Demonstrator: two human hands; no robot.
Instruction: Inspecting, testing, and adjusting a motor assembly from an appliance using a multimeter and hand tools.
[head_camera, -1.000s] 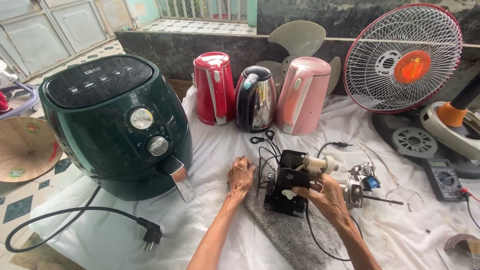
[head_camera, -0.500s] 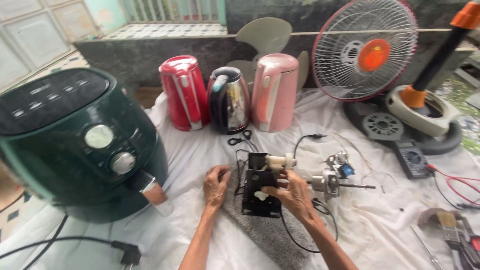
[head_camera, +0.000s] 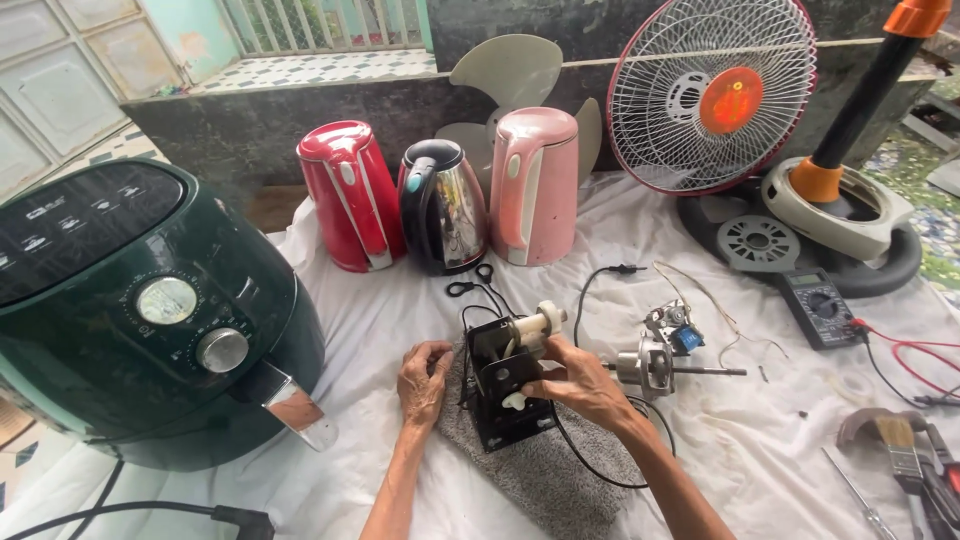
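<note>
A black motor assembly (head_camera: 508, 385) with a cream shaft sat on a grey mat (head_camera: 545, 465) at centre. The right hand (head_camera: 580, 385) closed around it; the left hand (head_camera: 424, 380) rested curled at its nine o'clock, touching its edge. At twelve o'clock stood red (head_camera: 350, 195), steel (head_camera: 445, 205) and pink (head_camera: 533, 185) kettles. A green air fryer (head_camera: 140, 310), partly cut off, was at nine; another motor (head_camera: 660, 360) at three. Their labels were too small to make out.

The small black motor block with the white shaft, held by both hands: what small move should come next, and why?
Probably a slight turn of the small black motor block on the grey mat: the right hand grips its side, the left hand only steadies the edge, and the far face is hidden.
</note>
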